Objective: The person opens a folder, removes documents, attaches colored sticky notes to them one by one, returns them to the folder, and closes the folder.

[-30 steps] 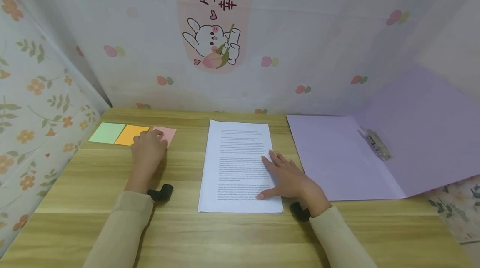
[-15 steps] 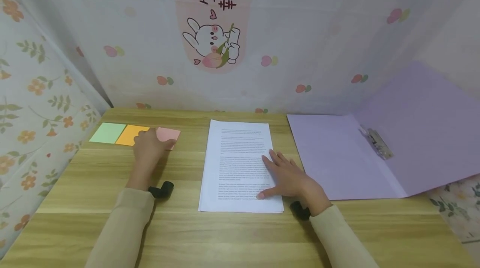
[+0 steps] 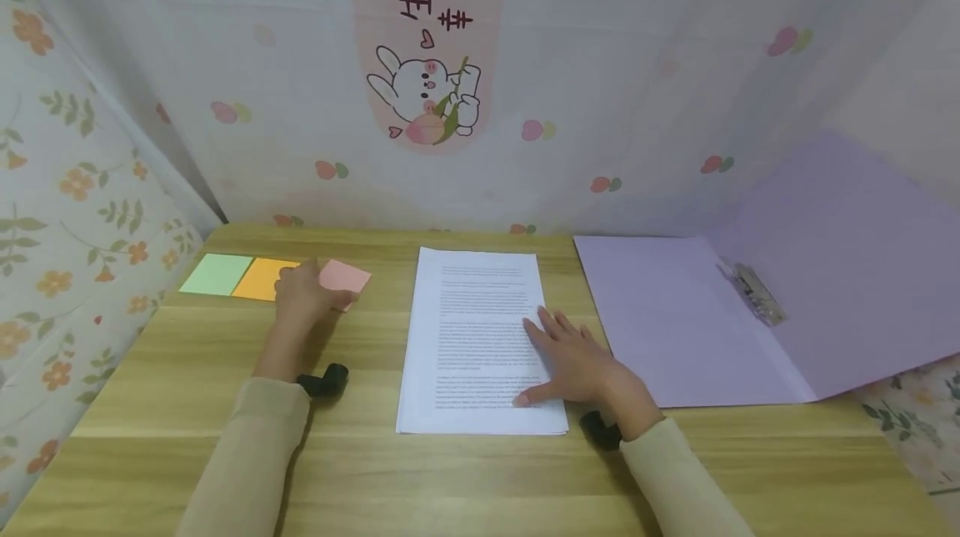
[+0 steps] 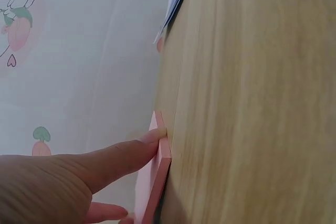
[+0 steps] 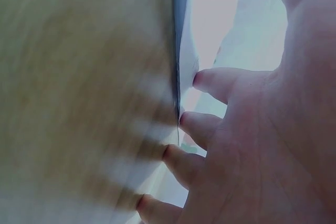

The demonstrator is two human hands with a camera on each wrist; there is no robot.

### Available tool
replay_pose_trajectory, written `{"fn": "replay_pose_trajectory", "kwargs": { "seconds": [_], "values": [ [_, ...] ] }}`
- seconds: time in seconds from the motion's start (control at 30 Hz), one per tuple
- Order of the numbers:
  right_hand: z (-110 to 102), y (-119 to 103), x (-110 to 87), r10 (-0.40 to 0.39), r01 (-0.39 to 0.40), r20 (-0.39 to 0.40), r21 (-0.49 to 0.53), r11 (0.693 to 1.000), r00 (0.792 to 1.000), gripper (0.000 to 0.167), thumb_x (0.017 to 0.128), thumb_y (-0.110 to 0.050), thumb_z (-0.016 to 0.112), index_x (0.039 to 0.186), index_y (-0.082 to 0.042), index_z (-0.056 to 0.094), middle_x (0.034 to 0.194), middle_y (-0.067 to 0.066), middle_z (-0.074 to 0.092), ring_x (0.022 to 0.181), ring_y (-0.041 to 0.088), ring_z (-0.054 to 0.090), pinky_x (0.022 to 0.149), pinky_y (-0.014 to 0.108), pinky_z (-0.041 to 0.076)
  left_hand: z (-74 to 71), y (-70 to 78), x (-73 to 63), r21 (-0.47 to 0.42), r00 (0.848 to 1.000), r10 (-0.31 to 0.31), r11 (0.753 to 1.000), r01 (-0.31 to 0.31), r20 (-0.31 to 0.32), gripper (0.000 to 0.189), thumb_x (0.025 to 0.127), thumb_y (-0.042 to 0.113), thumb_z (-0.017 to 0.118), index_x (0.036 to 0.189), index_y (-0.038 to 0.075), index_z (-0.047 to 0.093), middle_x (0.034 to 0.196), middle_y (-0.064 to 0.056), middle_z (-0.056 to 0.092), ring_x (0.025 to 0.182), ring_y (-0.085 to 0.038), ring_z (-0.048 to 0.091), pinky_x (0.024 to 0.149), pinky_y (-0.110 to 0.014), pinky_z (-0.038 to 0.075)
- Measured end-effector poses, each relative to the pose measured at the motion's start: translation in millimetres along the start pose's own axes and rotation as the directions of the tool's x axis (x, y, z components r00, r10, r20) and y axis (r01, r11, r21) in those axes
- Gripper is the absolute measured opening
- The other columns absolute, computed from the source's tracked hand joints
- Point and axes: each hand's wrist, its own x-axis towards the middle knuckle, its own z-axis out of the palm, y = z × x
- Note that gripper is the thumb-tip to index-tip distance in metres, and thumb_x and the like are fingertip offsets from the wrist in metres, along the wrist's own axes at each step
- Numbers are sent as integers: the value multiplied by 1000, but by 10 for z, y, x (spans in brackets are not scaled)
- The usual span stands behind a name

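At the left of the table in the head view, my left hand point(image 3: 302, 297) holds a pink sticky note pad point(image 3: 345, 280). In the left wrist view the thumb presses the edge of the pink pad point(image 4: 153, 169), and other fingers reach its far side, partly out of frame. The pad sits a little turned beside an orange sticky note pad point(image 3: 258, 279), which my hand partly covers. My right hand point(image 3: 577, 360) rests with spread fingers on the right edge of a stack of printed paper point(image 3: 480, 337). In the right wrist view its fingertips touch the stack's side and the tabletop.
A green sticky note pad point(image 3: 217, 274) lies at the far left. On the right stands an open purple folder point(image 3: 660, 312) with a metal clip point(image 3: 757, 295), its cover raised. A patterned curtain point(image 3: 615, 103) hangs behind the wooden table point(image 3: 360, 470).
The pink sticky note pad has slid right, away from the orange pad, and turned slightly, with my left hand moving along. My right hand has stayed on the paper. The head view has tilted slightly.
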Motion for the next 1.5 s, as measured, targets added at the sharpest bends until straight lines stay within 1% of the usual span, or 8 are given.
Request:
{"fn": "replay_pose_trajectory", "kwargs": {
  "seconds": [0.13,0.27,0.53,0.77,0.87,1.03,1.2,1.5],
  "values": [
    [15,11,-17,-2,2,-11,10,1000,1000,118,73,-69,77,161,-10,25,170,20,11,156,46,9,119,73,13,21,6,-24,-116,999,-43,992,41,-8,83,80,32,82,143,-9,45,136,-39,38,115,-49,44,99,-58,45],
    [49,12,-39,2,-2,2,20,1000,1000,120,72,-70,77,161,-9,25,170,21,11,156,48,9,118,74,12,45,-3,-49,-180,996,-87,980,89,19,92,79,30,85,145,-9,35,141,-38,30,112,-46,44,101,-57,45],
    [66,-8,0,8,-8,-5,33,999,1000,119,72,-71,77,161,-12,24,171,17,10,157,44,7,119,73,11,-3,-28,-48,-204,999,-37,978,44,39,81,93,24,68,149,-12,22,143,-39,44,127,-47,47,110,-57,41],
    [33,-9,21,13,-13,20,13,1000,1000,120,72,-72,76,162,-11,23,170,19,9,157,45,9,120,73,12,-37,2,-10,-205,995,32,979,-12,96,61,102,22,55,149,-12,36,152,-33,42,140,-48,42,116,-58,37],
    [31,-5,30,15,-16,20,6,1000,1000,121,72,-72,76,161,-11,23,170,19,10,157,46,9,119,73,13,-56,44,-15,-242,992,42,970,-13,115,61,103,21,53,151,-11,34,154,-33,39,142,-48,39,117,-58,36],
    [32,-4,37,15,-15,3,0,1000,1000,121,70,-72,77,161,-10,26,169,20,14,156,46,12,119,73,14,-95,142,-60,-276,990,94,959,-62,105,60,103,22,53,151,-9,34,153,-33,41,133,-46,49,109,-55,46],
    [13,-13,32,13,-14,-32,-17,1000,999,120,69,-72,79,159,-9,31,168,22,20,155,47,18,118,73,18,-127,283,-126,-327,982,143,940,-95,125,61,103,23,56,152,-7,35,146,-31,50,116,-37,62,94,-42,58],
    [-61,-37,47,3,9,-172,69,998,985,84,91,-53,69,153,-3,41,159,28,37,146,46,37,116,61,36,-15,635,-294,-453,955,229,883,-122,188,56,102,20,59,149,-2,40,130,-27,64,95,-23,71,88,-38,61]
  ]
}}
